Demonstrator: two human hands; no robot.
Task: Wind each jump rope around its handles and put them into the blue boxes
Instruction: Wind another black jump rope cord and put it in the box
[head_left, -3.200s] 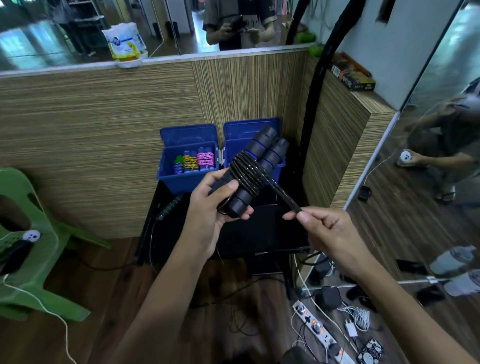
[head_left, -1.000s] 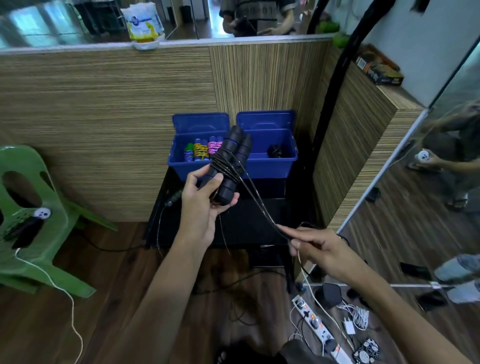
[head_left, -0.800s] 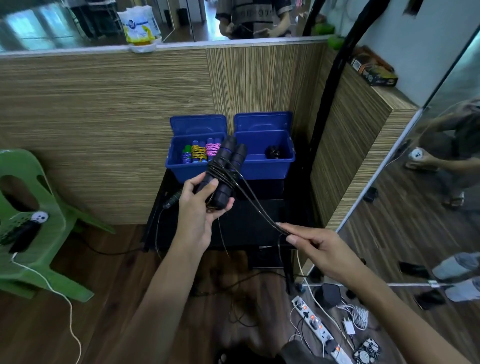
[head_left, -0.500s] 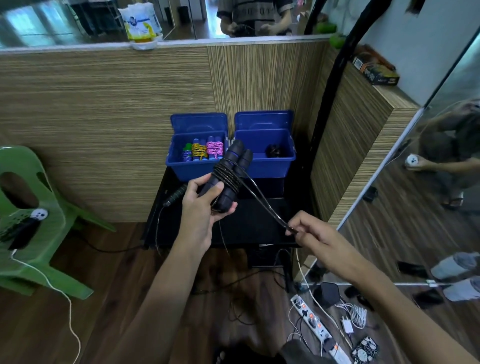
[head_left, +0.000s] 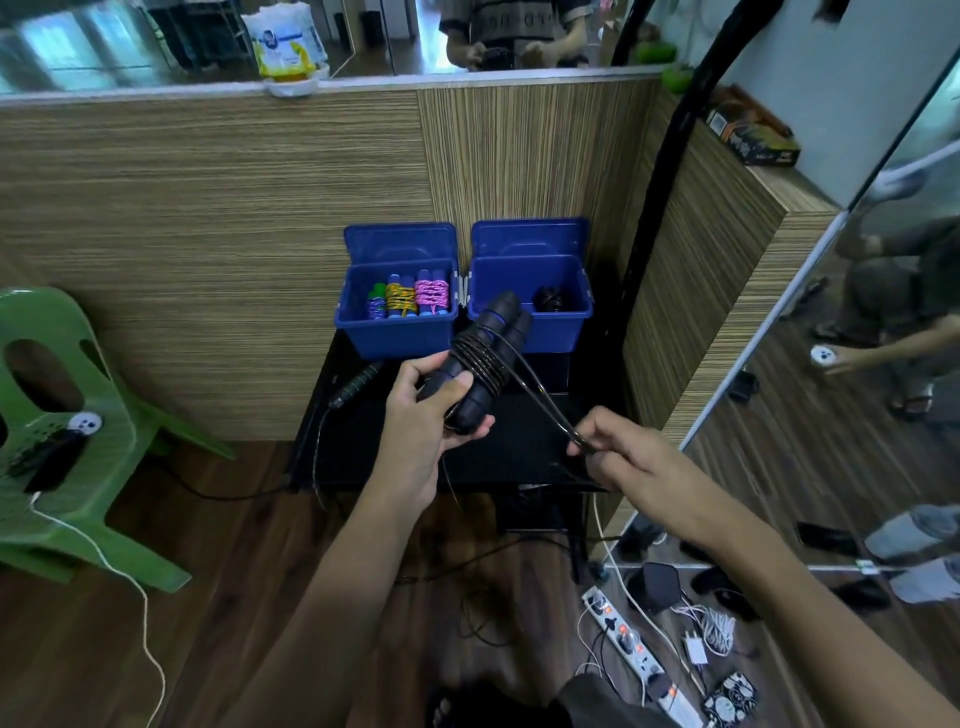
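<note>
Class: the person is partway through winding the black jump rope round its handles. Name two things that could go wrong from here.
1. The right hand only pinches the rope's free loop; if it slackens, the coils on the handles in the left hand could loosen.
2. Another rope lies on the black table below and could tangle with a hanging loop.

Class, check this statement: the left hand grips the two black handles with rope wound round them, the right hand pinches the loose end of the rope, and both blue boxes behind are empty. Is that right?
Not quite. The head view shows neither box empty: the left blue box holds colourful wound ropes, the right blue box a dark bundle. The left hand does grip the black handles, and the right hand pinches the rope.
</note>
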